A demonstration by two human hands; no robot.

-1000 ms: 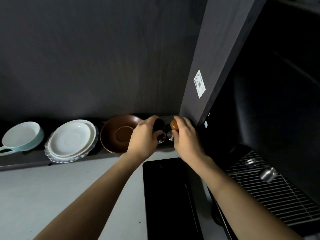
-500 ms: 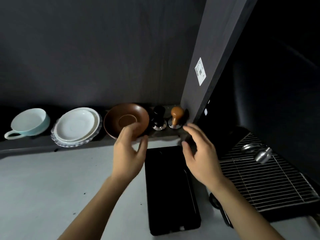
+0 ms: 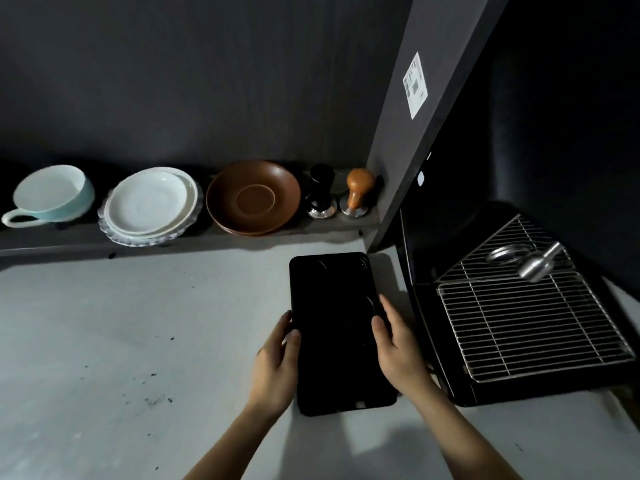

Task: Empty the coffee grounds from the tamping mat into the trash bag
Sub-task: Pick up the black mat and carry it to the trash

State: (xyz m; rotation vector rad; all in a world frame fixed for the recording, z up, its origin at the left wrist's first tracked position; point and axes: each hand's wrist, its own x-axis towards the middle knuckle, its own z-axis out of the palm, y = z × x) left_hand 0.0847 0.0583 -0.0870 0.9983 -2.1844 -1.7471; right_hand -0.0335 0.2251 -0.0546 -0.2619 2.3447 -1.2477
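taking the tamping mat (image 3: 337,327) as the landmark: it lies flat on the pale counter (image 3: 104,341), just left of the wire drip tray (image 3: 519,323). far to its upper left a pale blue cup (image 3: 52,195) sits on the back ledge, then a stack of white saucers (image 3: 152,202), a brown saucer (image 3: 252,197), and directly behind the mat a black tamper (image 3: 321,192) and a wood-handled tamper (image 3: 358,192). dark specks of grounds dot the counter to the mat's left.

the left hand (image 3: 275,365) rests against the mat's left edge, fingers loosely curled along the rim and not clamped; i can't tell whether it bears any weight. the right hand (image 3: 396,344) meets the right edge, thumb on top and fingers spread along the side, likewise a light hold.

risks, as i judge them: the mat looks soft, so lifting by the two long edges could let it sag or fold and tip loose grounds onto the counter. tilting it early would do the same. the trash bag is not in view, so the carry may be long. swinging right could catch the drip tray or the steel portafilter (image 3: 526,263) resting on it.

writing: a white label (image 3: 415,85) sticks on the dark panel above and right of the mat; its print is too small to read. no brand shows elsewhere.
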